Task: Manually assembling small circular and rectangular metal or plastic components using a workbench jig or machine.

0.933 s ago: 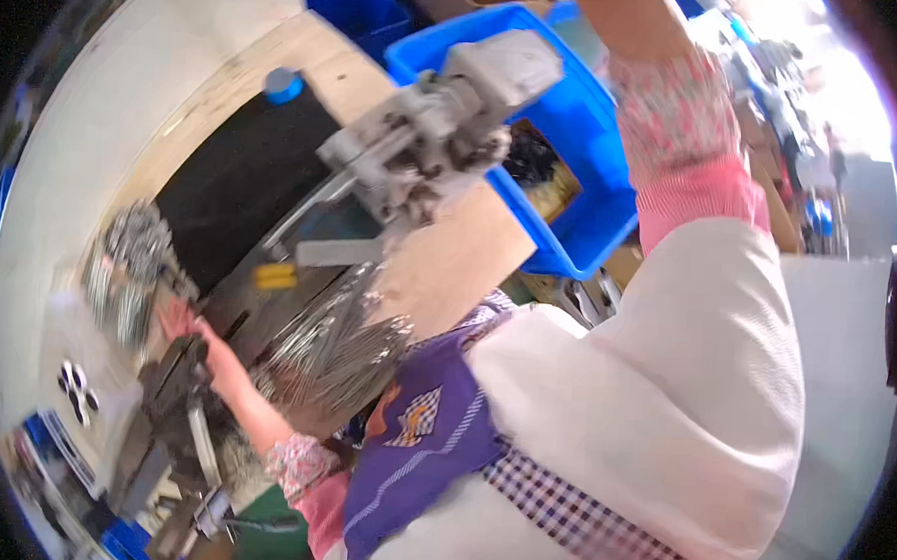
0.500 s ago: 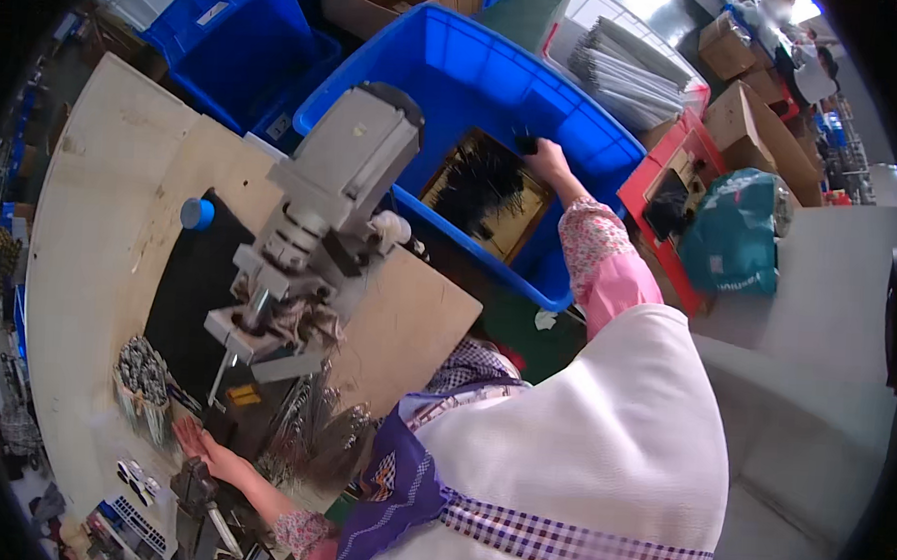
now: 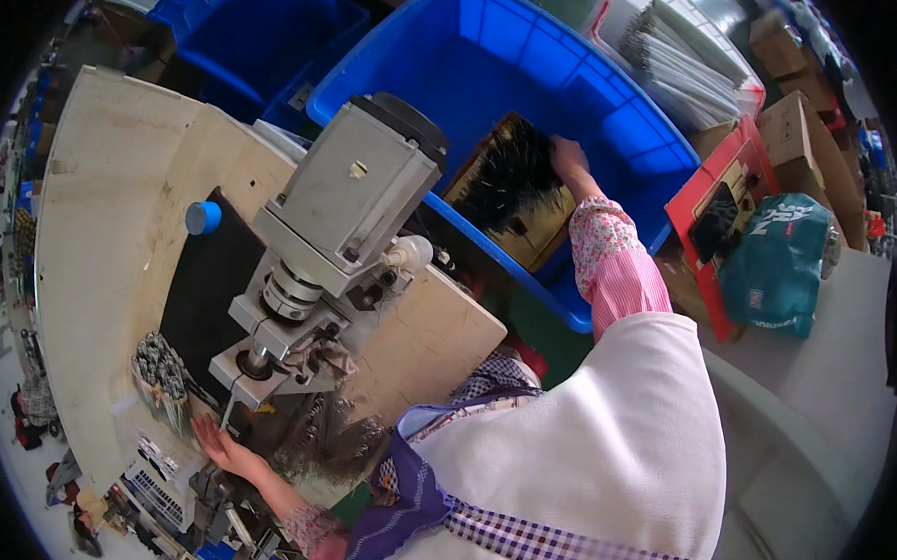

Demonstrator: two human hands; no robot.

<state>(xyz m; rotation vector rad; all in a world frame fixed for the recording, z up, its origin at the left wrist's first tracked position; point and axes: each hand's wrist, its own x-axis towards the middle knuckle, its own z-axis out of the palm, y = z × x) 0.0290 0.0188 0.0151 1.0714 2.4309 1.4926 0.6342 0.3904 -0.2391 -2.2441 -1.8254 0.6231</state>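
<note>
My right hand [image 3: 571, 163] reaches into a large blue bin [image 3: 617, 82], at the edge of a pile of thin black bristly pieces [image 3: 518, 173]. Its fingers are curled, and what they hold, if anything, is hidden. The pile lies in an open shallow box [image 3: 515, 245] inside the bin. My left hand [image 3: 223, 445] is open, palm up, with its fingers stretched out below the machine head. Beside its fingertips stands a bundle of thin grey rods [image 3: 160, 373]. A grey bench machine [image 3: 358, 181] with a motor rises between my two arms.
A blue round cap [image 3: 203, 217] lies by a black mat [image 3: 207, 300] on the wooden bench [image 3: 101, 225]. Thin metal pieces [image 3: 332, 435] lie heaped under the machine. At the right are a red tray [image 3: 716, 217], a teal bag [image 3: 779, 264] and a crate of long white strips [image 3: 678, 65].
The view has shifted, bringing the machine and bin closer. The dark piece seen at my right fingertips no longer shows apart from the pile. My left hand stays open near the rods.
</note>
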